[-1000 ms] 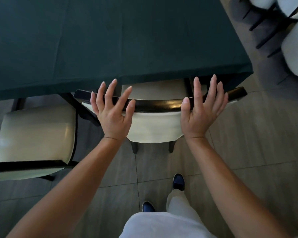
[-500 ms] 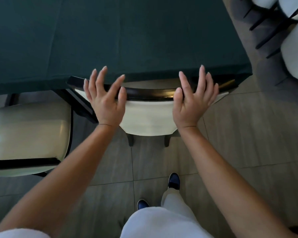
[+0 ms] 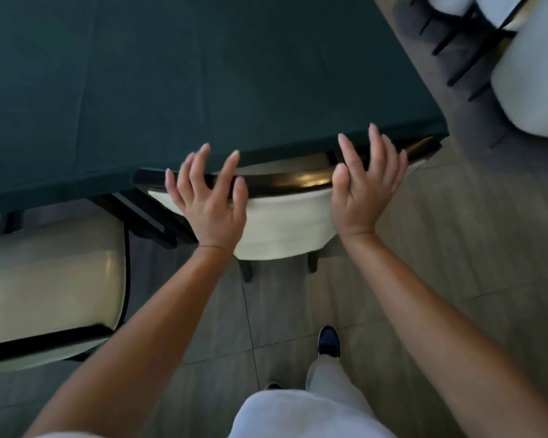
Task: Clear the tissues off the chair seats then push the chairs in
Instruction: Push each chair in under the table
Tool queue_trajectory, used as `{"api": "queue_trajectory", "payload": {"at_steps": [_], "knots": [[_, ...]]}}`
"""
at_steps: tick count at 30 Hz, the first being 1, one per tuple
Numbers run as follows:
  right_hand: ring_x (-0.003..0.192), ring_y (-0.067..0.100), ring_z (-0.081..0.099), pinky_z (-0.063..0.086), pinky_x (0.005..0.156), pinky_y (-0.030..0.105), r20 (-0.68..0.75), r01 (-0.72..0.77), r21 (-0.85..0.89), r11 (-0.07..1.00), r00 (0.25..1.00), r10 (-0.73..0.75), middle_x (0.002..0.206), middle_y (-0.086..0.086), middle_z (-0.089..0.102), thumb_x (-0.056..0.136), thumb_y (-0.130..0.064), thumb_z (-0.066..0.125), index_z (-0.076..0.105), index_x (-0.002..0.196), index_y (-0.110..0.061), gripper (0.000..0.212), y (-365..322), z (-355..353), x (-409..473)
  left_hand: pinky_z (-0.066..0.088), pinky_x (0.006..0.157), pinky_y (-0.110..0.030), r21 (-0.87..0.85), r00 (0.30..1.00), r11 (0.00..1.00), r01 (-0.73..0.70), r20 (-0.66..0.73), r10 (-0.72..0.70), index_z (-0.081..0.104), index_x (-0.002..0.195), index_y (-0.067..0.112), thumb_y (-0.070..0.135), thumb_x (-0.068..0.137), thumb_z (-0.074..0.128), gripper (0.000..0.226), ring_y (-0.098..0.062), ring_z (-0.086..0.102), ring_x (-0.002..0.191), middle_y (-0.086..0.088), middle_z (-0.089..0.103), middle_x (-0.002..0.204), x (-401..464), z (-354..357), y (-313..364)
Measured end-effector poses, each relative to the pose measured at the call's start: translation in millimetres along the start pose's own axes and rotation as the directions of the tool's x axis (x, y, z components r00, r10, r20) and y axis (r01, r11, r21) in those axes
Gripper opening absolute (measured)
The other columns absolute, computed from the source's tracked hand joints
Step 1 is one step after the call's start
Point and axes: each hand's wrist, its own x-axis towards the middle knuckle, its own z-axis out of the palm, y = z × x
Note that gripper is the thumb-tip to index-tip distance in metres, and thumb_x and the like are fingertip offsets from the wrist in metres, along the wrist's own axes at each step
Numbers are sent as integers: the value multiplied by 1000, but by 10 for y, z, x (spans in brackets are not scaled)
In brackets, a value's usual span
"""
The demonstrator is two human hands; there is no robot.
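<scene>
A cream-padded chair with a dark wooden top rail (image 3: 285, 181) stands pushed under the table with the dark green cloth (image 3: 203, 74); its seat is almost wholly hidden under the cloth. My left hand (image 3: 208, 197) and my right hand (image 3: 364, 184) hover over the back rail with fingers spread and slightly curled, holding nothing. A second cream chair (image 3: 48, 289) stands at the left, pulled out from the table, its seat bare. No tissue is visible anywhere.
Grey tiled floor (image 3: 456, 248) lies to the right and behind me. More pale chairs with dark legs (image 3: 532, 90) stand at the upper right. My feet in dark shoes (image 3: 329, 341) are just behind the middle chair.
The middle chair has slid farther under the table. My hands went forward with it, and their fingers now lift off the rail and curl.
</scene>
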Motion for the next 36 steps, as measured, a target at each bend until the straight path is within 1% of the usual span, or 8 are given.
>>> {"api": "queue_trajectory", "payload": {"at_steps": [7, 10, 15, 19, 24, 29, 34, 36], "knots": [[147, 39, 41, 17, 124, 63, 28, -51, 65, 997, 998, 49, 152, 7, 55, 101, -28, 47, 75, 124, -33, 36, -599, 221, 1, 23, 123, -49, 53, 999, 999, 2, 44, -5, 65, 136, 27, 36, 107, 42, 38, -35, 49, 132, -12, 52, 150, 314, 21, -561], [148, 38, 40, 17, 124, 63, 28, -4, 56, 998, 1000, 2, 153, 7, 54, 103, -32, 44, 71, 130, -35, 38, -354, 243, 79, 24, 123, -53, 66, 996, 994, 89, 25, -91, 68, 131, 27, 31, 105, 45, 36, -36, 50, 134, -12, 53, 150, 276, 86, -276], [147, 36, 40, 20, 123, 63, 25, 5, 22, 1000, 1000, -6, 153, 8, 53, 100, -27, 46, 69, 133, -30, 40, 154, 264, 329, 12, 126, -57, 21, 984, 984, 179, -1, -179, 68, 132, 30, 27, 103, 49, 35, -37, 41, 144, -12, 50, 153, 144, 286, 354], [149, 40, 37, 18, 124, 63, 48, 10, 16, 1000, 999, -11, 156, 11, 50, 102, -28, 46, 69, 133, -32, 39, 134, 251, 382, 8, 125, -56, 40, 991, 991, 131, 31, -132, 68, 131, 33, 30, 104, 49, 33, -35, 41, 145, -9, 53, 150, 205, 350, 233], [150, 44, 35, 17, 122, 67, 69, 1, 39, 999, 998, -4, 156, 11, 50, 103, -33, 48, 71, 130, -35, 36, -216, 362, 334, 20, 122, -58, 104, 982, 995, -8, 187, -11, 68, 128, 28, 34, 108, 35, 39, -33, 49, 136, -7, 63, 130, 459, 226, -286], [146, 39, 42, 18, 122, 66, 49, 15, 45, 999, 999, -18, 152, 9, 55, 101, -34, 48, 73, 127, -34, 35, -107, 502, 519, 15, 124, -61, 181, 956, 979, 92, 257, -138, 67, 130, 22, 29, 106, 39, 38, -36, 45, 139, -10, 61, 134, 589, 272, -37], [152, 38, 33, 18, 123, 65, 155, 129, -59, 990, 981, -119, 160, 10, 45, 108, -40, 33, 56, 147, -27, 47, 571, 509, 928, -3, 126, -60, 166, 871, 986, 26, 480, -104, 50, 146, 33, 48, 108, 23, 49, -34, 16, 157, -7, 43, 157, 744, 358, 483], [154, 37, 29, 17, 124, 64, 197, 113, -76, 991, 976, -96, 163, 9, 41, 109, -42, 30, 50, 152, -29, 49, 640, 514, 1041, -4, 126, -62, 165, 857, 986, -11, 509, -76, 52, 144, 34, 51, 106, 24, 51, -35, 8, 159, -7, 36, 163, 851, 409, 536]]}}
